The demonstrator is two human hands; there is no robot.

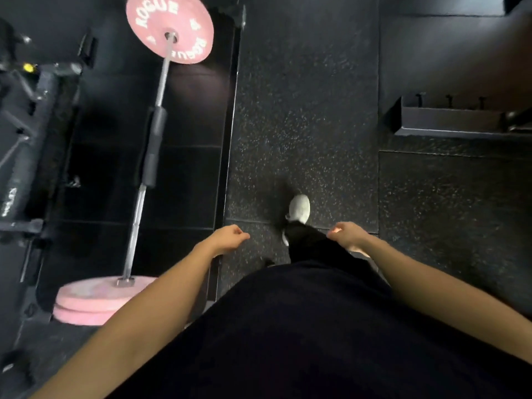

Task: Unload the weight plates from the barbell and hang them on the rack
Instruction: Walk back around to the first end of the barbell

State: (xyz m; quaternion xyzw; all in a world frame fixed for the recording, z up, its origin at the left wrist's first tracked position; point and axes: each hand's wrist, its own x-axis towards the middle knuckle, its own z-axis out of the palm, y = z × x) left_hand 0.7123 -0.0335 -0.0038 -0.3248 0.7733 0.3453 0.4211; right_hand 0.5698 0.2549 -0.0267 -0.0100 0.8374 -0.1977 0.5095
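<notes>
Both hands empty: left hand [229, 237] and right hand [347, 234] hang low in front of body, fingers loosely curled, holding nothing. Barbell [149, 156] lies on dark platform at left, well apart from hands. Far plate [169, 27], pink, on far end; near plates [98, 300], two pink, stacked on near end. Black pad [154, 145] wraps bar mid-shaft. White shoe [299, 208] on speckled floor [305, 110].

one head view, looking steeply down past the torso; floor [302, 110] far below
</notes>
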